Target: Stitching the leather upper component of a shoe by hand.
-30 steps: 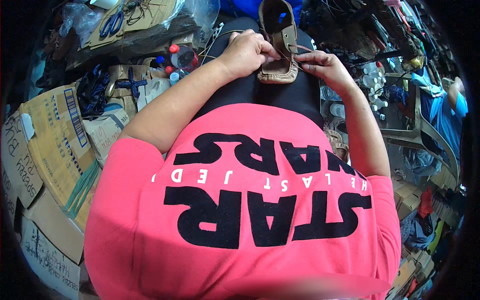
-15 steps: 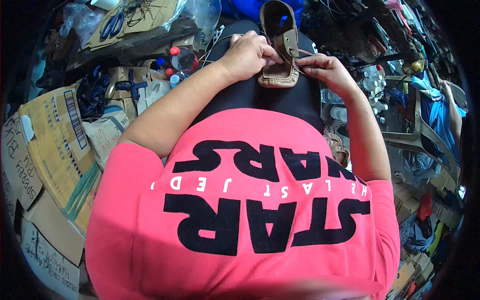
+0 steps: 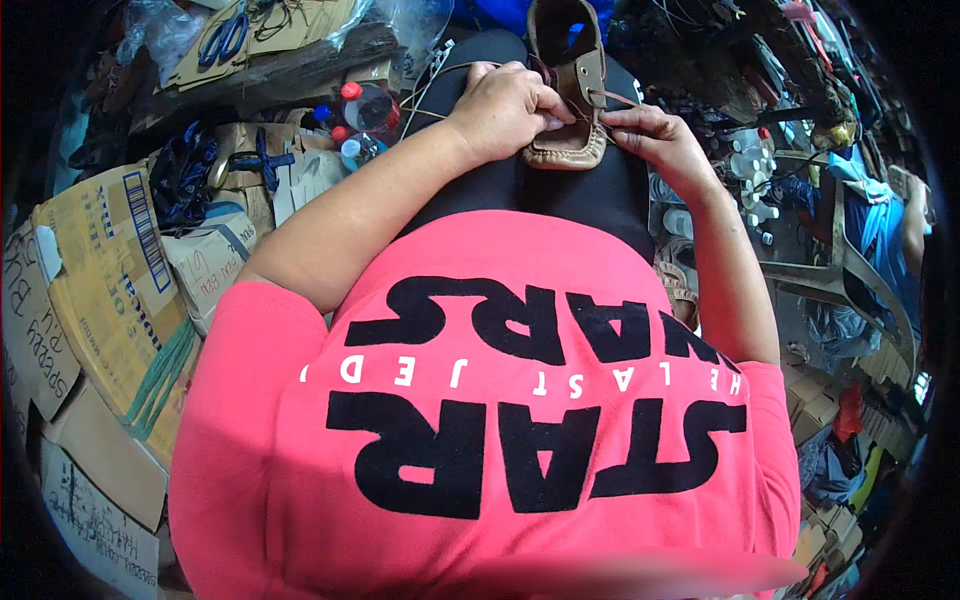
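A brown leather moccasin (image 3: 565, 156) with a gathered, stitched toe seam rests on my dark-trousered lap, its toe toward me. Over its left side lies my left hand (image 3: 505, 108), fingers closed, with thumb and fingertips gripping at the edge of the shoe's opening. My right hand (image 3: 655, 138) is at the right side of the toe, thumb and finger pinched on what looks like a thin thread; the fingertips partly hide it. A brown leather lace (image 3: 617, 97) sticks out from the eyelet flap just above that hand. Thin cord trails left from behind my left hand.
Bottles with red and blue caps (image 3: 371, 112) stand left of my legs. Blue-handled scissors (image 3: 223, 40) lie on cardboard at upper left. Marked cardboard boxes (image 3: 100, 290) fill the left side. A plastic chair (image 3: 850, 265) and small bottles (image 3: 750, 160) are to the right.
The shoe and both hands sit slightly farther right in the picture, as the view has shifted a little. Both hands stay at the shoe, their fingers nearly unchanged.
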`<state>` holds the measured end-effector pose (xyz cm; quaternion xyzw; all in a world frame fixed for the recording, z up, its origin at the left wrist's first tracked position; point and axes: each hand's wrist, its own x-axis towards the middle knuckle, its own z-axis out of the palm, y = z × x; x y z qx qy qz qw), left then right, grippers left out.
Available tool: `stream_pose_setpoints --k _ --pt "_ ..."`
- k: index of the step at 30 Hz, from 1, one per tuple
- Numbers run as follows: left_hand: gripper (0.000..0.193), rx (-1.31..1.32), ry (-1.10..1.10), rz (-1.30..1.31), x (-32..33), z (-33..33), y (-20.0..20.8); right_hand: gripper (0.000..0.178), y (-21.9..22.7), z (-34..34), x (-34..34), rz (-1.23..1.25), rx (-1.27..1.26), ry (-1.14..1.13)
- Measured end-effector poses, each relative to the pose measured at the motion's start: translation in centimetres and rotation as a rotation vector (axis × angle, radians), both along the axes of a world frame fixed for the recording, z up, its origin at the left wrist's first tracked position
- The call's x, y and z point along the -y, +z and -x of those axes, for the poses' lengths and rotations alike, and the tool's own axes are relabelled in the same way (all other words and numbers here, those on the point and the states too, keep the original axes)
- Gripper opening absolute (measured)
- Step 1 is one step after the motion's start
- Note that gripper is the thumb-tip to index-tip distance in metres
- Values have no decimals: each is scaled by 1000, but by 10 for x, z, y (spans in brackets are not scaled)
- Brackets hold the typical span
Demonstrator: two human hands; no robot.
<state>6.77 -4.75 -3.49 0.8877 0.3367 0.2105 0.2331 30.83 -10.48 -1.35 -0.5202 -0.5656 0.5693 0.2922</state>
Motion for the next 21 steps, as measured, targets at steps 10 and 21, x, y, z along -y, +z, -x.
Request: stream_pose_setpoints --k 10,21 --pt "25 25 -12 -184 -7 4 1 28 6 -8 -12 -183 210 102" --pt "15 6 -34 -88 -8 -3 4 24 1 -5 -10 -107 91 37"
